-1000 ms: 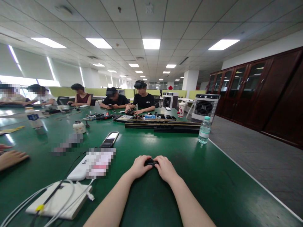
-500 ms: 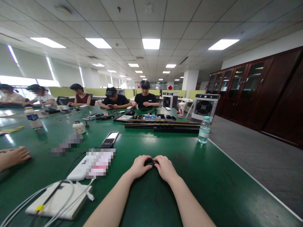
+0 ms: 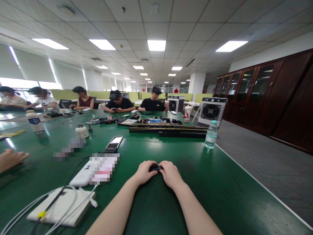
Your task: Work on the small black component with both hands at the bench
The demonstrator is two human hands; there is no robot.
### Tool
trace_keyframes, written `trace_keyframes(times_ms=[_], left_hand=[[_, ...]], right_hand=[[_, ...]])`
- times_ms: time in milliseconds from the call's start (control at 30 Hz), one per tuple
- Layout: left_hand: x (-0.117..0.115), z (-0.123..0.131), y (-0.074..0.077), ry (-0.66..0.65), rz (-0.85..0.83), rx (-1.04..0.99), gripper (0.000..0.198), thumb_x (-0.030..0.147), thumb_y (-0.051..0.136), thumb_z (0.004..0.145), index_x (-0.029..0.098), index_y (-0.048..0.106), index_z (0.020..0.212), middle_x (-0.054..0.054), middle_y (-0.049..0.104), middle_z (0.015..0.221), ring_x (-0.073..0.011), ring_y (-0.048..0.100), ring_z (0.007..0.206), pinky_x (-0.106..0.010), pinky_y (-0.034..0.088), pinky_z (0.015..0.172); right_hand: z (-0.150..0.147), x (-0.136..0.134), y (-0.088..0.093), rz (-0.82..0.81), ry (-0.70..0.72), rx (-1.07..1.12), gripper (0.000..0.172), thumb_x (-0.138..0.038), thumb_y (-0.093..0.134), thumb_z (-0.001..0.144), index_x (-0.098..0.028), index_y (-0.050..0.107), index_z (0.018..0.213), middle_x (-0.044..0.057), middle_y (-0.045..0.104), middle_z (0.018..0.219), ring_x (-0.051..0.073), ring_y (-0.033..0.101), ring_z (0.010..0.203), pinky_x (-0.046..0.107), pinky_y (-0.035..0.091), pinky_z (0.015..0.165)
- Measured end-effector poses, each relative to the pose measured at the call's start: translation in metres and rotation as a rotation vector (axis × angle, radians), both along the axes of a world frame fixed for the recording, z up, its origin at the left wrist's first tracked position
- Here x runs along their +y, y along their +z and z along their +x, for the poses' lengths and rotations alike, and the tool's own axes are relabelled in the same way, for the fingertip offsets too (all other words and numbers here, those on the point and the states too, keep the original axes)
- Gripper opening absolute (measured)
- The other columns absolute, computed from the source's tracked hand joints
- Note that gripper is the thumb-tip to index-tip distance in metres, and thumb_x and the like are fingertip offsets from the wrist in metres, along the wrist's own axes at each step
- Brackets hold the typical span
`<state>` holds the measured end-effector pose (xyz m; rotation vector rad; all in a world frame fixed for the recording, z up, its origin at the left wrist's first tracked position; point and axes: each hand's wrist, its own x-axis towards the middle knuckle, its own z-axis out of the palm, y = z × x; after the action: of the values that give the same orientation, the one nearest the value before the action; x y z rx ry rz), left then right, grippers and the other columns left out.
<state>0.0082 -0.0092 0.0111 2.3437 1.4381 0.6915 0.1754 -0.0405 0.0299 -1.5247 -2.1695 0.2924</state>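
Observation:
A small black object [image 3: 155,167] rests at the green table's surface, between my two hands; its kind cannot be made out. My left hand [image 3: 144,172] grips its left end, fingers curled over the top and thumb on the near side. On the opposite end, my right hand [image 3: 169,173] holds it the same way. Fingers cover much of the object, so only its dark middle shows.
Left of my arms lie a white power bank [image 3: 81,174], a white box [image 3: 61,207] with cables, and a phone [image 3: 113,144]. A water bottle [image 3: 211,134] stands right, near the table edge [image 3: 246,169]. Black rails [image 3: 168,130] lie ahead. Another person's hand [image 3: 12,159] is at far left.
My hands and the black object stay in place. Across the table, the person in black has turned and raised a hand. The neighbour's hand at far left has shifted slightly.

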Motion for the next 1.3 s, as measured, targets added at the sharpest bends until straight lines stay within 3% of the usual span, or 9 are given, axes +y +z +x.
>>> trace_keyframes(times_ms=[1300], left_hand=[[0.0002,-0.0004,-0.0005,-0.001,0.020,-0.006,0.039,0.026,0.064,0.070,0.022,0.059,0.109,-0.003,0.065,0.107,-0.0220,0.057,0.100,-0.033,0.043,0.089]], right_hand=[[-0.0009,-0.0003,0.0005,0.015,-0.001,-0.023,0.022,-0.016,0.048,0.081,-0.022,0.060,0.098,0.004,0.060,0.110,0.021,0.050,0.104,0.034,0.040,0.085]])
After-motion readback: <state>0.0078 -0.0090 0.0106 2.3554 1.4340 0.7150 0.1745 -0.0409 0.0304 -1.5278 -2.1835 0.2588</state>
